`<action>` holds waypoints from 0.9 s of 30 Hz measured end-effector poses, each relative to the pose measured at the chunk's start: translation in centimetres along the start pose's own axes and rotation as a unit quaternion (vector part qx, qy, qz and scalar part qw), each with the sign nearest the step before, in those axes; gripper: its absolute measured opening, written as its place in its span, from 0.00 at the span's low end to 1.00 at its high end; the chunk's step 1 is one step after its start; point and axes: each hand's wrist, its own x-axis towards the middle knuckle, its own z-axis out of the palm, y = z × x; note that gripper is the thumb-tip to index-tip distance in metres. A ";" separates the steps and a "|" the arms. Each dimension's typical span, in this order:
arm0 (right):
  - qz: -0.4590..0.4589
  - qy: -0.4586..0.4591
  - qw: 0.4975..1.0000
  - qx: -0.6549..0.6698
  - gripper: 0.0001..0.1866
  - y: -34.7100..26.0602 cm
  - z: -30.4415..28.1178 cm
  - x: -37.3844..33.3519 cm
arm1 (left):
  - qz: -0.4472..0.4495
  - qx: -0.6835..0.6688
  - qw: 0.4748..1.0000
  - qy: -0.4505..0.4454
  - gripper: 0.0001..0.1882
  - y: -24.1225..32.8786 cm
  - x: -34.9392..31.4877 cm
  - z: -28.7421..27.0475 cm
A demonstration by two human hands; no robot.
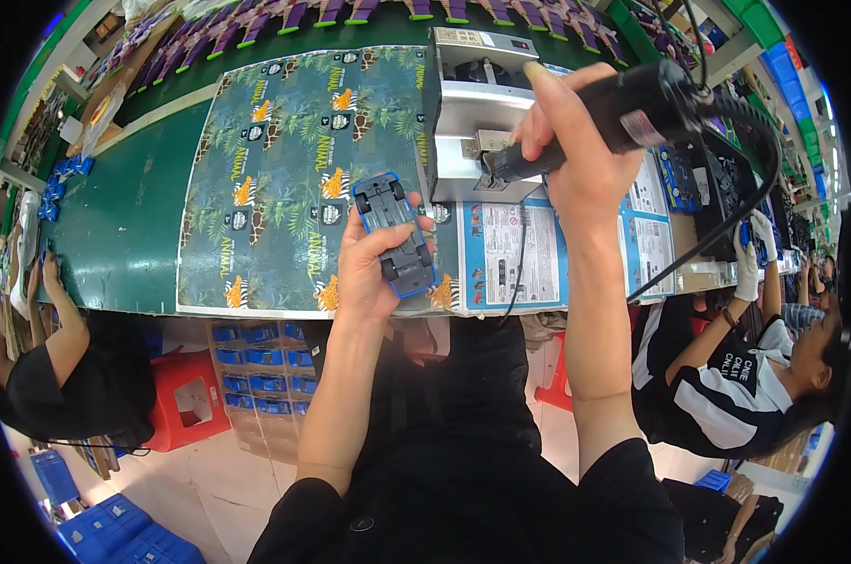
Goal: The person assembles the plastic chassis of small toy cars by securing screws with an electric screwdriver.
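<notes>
My left hand (362,267) is closed around a blue toy car (385,209), turned so that its black underside and wheels face up, with the thumb across the chassis. My right hand (585,155) grips a black electric screwdriver (632,111) with a cable at its rear end. The screwdriver's nose points left and down at the front of a silver metal box (451,117), which looks like a screw feeder. Its tip is at a small fitting low on that box; whether a screw sits on the bit is too small to tell.
Printed animal-pattern sheets (294,169) cover the green bench (124,244). The screwdriver's black cable (717,240) loops down on the right. More blue toy cars (679,179) lie there beside a gloved co-worker (726,376). Another person (63,376) works at left, near a red stool (186,399).
</notes>
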 end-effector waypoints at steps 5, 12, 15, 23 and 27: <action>0.099 -0.038 0.994 0.002 0.09 -0.9 0.5 0.1 | 0.024 -0.011 1.000 0.013 0.28 -0.1 0.3 0.0; 0.071 -0.105 0.961 0.244 0.11 -3.5 -0.7 -5.9 | 0.027 -0.001 0.999 0.030 0.30 -0.3 0.3 1.2; 0.071 -0.104 0.960 0.250 0.11 -3.3 0.4 -7.1 | 0.025 0.001 0.999 0.039 0.31 0.0 0.1 0.9; 0.112 -0.066 0.952 0.278 0.12 -2.7 1.5 -7.7 | 0.026 0.009 0.999 0.032 0.33 -0.3 0.1 0.9; 0.102 -0.077 0.969 0.211 0.12 -2.2 2.1 -8.1 | 0.012 0.010 0.999 0.041 0.32 -0.3 0.0 1.1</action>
